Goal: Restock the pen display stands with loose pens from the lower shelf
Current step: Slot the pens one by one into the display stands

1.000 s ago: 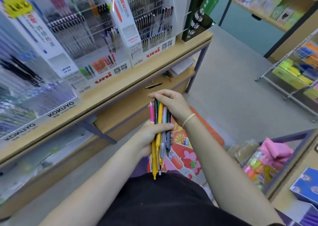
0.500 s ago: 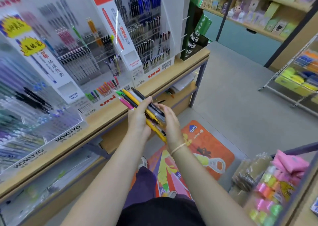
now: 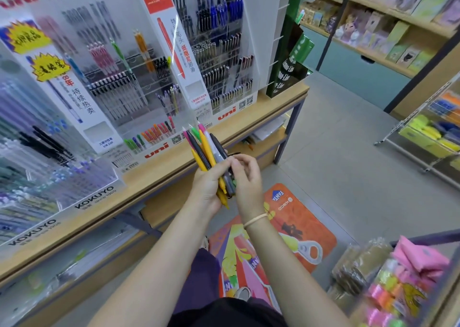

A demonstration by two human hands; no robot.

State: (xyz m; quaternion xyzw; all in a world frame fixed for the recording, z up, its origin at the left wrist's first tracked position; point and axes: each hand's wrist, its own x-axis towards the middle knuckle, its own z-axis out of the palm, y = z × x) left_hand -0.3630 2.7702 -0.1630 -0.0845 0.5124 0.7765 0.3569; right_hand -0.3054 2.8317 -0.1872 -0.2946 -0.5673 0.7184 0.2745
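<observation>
While the left hand [image 3: 207,186] grips a bundle of pens [image 3: 209,157], tips fanned above it, the right hand [image 3: 245,177] pinches one pen at its side; beyond both hands stands the pen display [image 3: 139,82] on the desk [image 3: 174,167].

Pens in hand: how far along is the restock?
Done: a bundle of loose pens is gathered, gripped in the left hand. In hand: the right hand fingers one, apparently sorting. Left: slotting them into the uni display stand; none looks placed yet.

You have a fanned bunch of pens [image 3: 207,152], yellow, pink, green, black and grey, tips tilted up-left, just before the uni stands [image 3: 159,82].
</observation>
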